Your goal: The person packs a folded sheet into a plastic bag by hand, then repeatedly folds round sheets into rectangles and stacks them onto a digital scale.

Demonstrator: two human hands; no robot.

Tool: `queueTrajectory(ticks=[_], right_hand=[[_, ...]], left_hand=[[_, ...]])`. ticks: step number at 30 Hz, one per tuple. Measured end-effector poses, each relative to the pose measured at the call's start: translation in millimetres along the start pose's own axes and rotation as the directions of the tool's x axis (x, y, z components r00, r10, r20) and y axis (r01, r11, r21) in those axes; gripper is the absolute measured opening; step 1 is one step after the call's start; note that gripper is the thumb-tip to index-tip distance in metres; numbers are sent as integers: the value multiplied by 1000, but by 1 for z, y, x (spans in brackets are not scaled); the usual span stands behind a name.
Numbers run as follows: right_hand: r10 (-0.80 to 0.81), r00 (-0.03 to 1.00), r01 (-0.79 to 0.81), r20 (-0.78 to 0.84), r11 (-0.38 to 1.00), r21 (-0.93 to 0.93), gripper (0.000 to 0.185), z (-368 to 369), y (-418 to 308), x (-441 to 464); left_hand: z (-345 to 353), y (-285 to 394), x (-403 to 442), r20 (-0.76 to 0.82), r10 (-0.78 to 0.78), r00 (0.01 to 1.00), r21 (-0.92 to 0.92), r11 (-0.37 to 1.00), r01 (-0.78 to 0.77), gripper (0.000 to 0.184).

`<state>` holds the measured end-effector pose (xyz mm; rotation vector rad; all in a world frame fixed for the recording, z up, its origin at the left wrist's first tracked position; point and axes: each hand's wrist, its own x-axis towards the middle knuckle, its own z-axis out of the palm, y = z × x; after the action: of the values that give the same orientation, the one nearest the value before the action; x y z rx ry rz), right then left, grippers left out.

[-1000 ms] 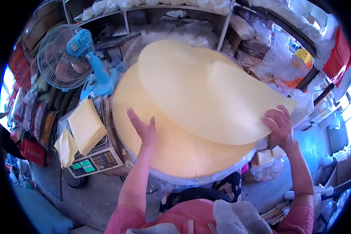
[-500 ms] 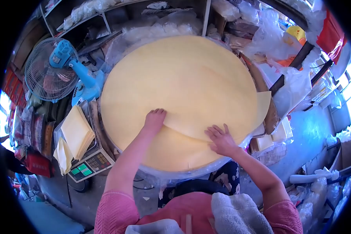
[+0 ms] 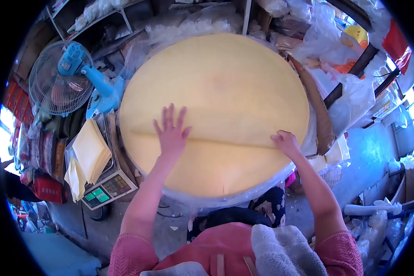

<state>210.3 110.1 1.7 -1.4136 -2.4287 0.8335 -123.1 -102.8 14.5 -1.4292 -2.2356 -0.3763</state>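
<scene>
A large round stack of thin, pale yellow sheets (image 3: pixel 221 73) lies in front of me. The top sheet is folded over, and its folded edge (image 3: pixel 230 144) runs nearly straight across the lower half. My left hand (image 3: pixel 172 135) is open on the folded layer, fingers spread and pointing away from me, left of the middle. At the right end of the fold, my right hand (image 3: pixel 287 141) is closed, with the sheet's edge pinched in its fingers. The fingertips there are partly hidden.
To the left stands a blue fan (image 3: pixel 73 60). Below it, a digital scale (image 3: pixel 106 192) carries folded yellow sheets (image 3: pixel 91 149). Clear plastic wrap (image 3: pixel 202 202) surrounds the stack's near rim. Cardboard (image 3: pixel 317 115) and plastic bags (image 3: pixel 349 101) crowd the right side.
My left hand has opened from a closed grip and moved slightly up and left. My right hand has moved right and up and closed. The fold has straightened; the flap jutting out right is gone.
</scene>
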Motion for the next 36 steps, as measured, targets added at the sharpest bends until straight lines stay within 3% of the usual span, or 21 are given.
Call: queueTrajectory(ticks=[1,4,8,10,14,15,18,20,22,24,25,27,29,31,33,36], right_hand=[[14,1000,-14,2,1000,-14,32,1,-1,5],[19,1000,-20,-16,998,-55,26,7,2,15],[-23,998,10,-55,971,-238,32,24,-2,22],[-295,934,184,-201,881,-436,45,34,-42,12],[-654,756,579,9,663,-474,44,85,-86,3],[-637,771,587,17,698,-410,41,91,-87,1],[-527,849,419,-38,716,-559,40,92,-32,16],[-415,908,299,-58,739,-604,42,58,-7,19],[-383,917,273,-109,804,-528,43,32,15,16],[-399,911,291,-107,804,-519,44,21,27,12],[-369,929,309,-29,818,-485,46,11,24,14],[-311,942,334,125,844,-419,50,-12,19,24],[-286,955,292,74,879,-376,52,-21,27,64],[-312,949,309,50,879,-364,55,-32,28,120],[-378,924,370,57,845,-387,59,-42,26,174],[-187,954,280,235,835,-473,68,-57,26,228]], left_hand=[[17,6,3,94,-24,995,-113,993,35,59],[41,24,5,368,-31,930,-114,990,78,56],[54,28,2,473,2,881,-138,988,72,57],[55,31,5,446,-13,895,-149,985,89,58],[57,32,1,432,-21,901,-119,990,80,58],[60,30,2,438,-22,899,-97,993,72,58],[80,-14,-8,397,49,916,54,996,-76,55],[81,-78,-23,252,-76,965,203,979,24,53],[64,-122,-23,322,-280,904,294,937,186,54],[57,-138,-26,283,-307,909,235,941,245,49],[55,-142,-20,259,-318,912,204,941,270,47],[58,-147,11,413,-312,855,217,946,241,41],[45,-138,61,543,-309,781,169,951,259,34],[95,-160,89,354,-52,934,-332,926,178,40],[125,-150,130,345,96,934,-383,923,46,53],[157,-140,182,424,158,892,-346,938,-2,66]])
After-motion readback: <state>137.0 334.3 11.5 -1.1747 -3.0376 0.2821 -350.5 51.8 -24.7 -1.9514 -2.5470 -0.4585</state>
